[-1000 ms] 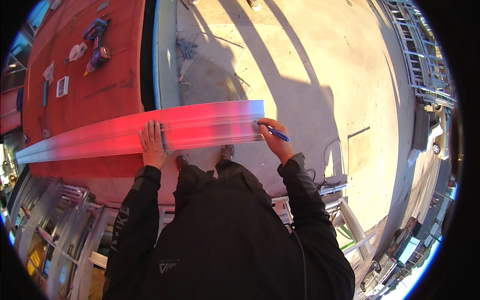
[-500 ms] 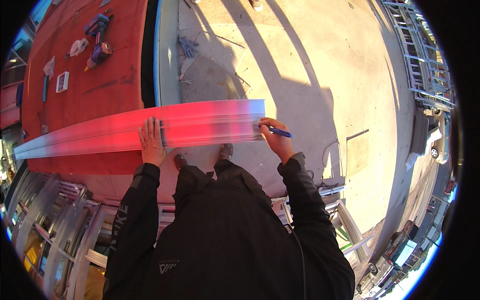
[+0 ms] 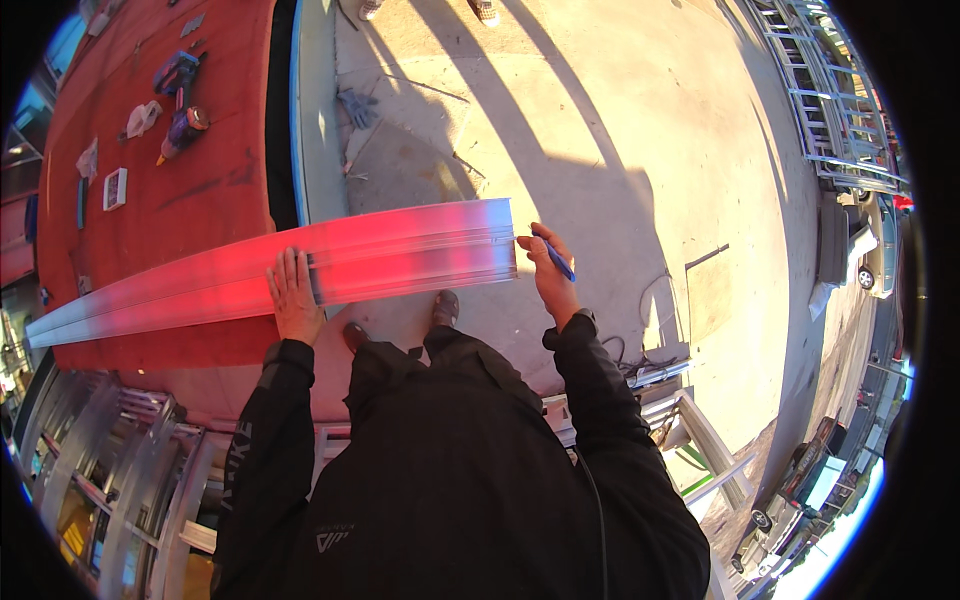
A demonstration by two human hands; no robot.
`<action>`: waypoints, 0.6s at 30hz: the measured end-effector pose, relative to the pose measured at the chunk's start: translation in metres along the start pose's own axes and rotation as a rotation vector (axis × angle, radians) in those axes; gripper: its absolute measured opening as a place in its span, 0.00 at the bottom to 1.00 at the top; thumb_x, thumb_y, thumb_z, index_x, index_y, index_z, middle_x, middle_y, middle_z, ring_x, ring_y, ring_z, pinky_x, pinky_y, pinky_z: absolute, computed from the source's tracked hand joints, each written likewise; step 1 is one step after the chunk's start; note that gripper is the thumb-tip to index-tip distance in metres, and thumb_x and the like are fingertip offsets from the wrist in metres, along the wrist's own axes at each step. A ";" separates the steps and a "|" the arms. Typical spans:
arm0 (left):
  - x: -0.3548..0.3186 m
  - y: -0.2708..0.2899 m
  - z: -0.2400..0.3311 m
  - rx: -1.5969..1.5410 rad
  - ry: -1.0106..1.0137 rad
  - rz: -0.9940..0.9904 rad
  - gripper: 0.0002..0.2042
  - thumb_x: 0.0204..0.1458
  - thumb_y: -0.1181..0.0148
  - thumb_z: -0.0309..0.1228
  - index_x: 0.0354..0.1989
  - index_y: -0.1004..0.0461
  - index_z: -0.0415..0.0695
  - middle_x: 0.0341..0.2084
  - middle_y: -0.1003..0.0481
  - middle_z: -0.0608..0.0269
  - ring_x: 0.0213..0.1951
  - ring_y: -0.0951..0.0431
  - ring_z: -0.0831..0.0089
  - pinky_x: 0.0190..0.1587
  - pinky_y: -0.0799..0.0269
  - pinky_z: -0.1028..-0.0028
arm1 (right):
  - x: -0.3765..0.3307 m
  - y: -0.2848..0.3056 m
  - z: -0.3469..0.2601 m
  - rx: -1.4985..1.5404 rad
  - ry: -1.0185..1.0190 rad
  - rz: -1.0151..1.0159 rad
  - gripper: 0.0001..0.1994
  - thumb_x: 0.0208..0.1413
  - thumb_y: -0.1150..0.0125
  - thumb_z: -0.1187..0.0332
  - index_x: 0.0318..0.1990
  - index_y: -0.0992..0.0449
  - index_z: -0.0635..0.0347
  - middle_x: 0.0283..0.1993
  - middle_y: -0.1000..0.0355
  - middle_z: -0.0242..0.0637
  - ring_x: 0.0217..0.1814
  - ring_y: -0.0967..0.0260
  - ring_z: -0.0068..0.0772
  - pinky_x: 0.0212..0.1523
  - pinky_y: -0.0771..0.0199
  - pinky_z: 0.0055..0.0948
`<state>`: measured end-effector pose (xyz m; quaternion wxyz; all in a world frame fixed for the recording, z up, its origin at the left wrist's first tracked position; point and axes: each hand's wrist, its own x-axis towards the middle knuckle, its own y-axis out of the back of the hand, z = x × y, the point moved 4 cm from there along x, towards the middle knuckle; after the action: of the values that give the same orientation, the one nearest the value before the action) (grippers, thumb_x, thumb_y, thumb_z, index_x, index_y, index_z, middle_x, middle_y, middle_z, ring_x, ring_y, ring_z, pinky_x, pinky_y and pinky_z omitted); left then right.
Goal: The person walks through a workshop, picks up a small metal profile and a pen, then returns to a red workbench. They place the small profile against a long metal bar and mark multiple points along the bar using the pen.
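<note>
In the middle of the frame our left hand (image 3: 296,298) lies flat, fingers open, on the long shiny metal strip (image 3: 400,255). Our right hand (image 3: 548,270) fingers pinch a blue pen (image 3: 556,260) beside the strip's right end, so marking looks like our step; next, the tip must touch metal.

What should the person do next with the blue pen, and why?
Probably bring the blue pen back down onto the end of the long metal strip. The right hand holds the pen just past that end, and the left hand lies flat on the strip, steadying it.

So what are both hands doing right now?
Left hand: open, pressed flat on the long metal strip.
Right hand: closed around a blue pen.
</note>
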<state>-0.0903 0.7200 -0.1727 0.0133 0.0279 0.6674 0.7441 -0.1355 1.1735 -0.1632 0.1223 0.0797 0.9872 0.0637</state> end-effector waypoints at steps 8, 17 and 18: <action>-0.001 -0.008 -0.001 0.168 0.035 -0.062 0.43 0.50 0.36 0.27 0.76 0.51 0.43 0.77 0.52 0.50 0.78 0.58 0.52 0.77 0.67 0.49 | 0.008 0.001 0.003 -0.050 0.011 -0.024 0.20 0.70 0.46 0.60 0.61 0.28 0.67 0.47 0.19 0.42 0.52 0.23 0.32 0.55 0.25 0.32; -0.007 -0.005 -0.003 0.076 0.040 -0.006 0.36 0.59 0.54 0.27 0.78 0.54 0.45 0.77 0.55 0.51 0.79 0.59 0.53 0.78 0.70 0.48 | 0.009 -0.008 0.004 -0.229 0.134 -0.012 0.20 0.70 0.47 0.59 0.61 0.28 0.63 0.43 0.20 0.37 0.49 0.24 0.30 0.51 0.26 0.33; -0.007 -0.003 -0.005 0.020 0.054 -0.070 0.36 0.59 0.55 0.27 0.78 0.55 0.46 0.77 0.55 0.50 0.79 0.60 0.53 0.78 0.70 0.47 | 0.010 -0.009 0.003 -0.235 0.095 0.015 0.20 0.69 0.47 0.59 0.61 0.27 0.62 0.43 0.20 0.36 0.48 0.24 0.29 0.48 0.27 0.31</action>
<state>-0.0834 0.7153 -0.1767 0.0209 -0.0154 0.6754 0.7370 -0.1452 1.1665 -0.1695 0.0832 0.0692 0.9770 0.1836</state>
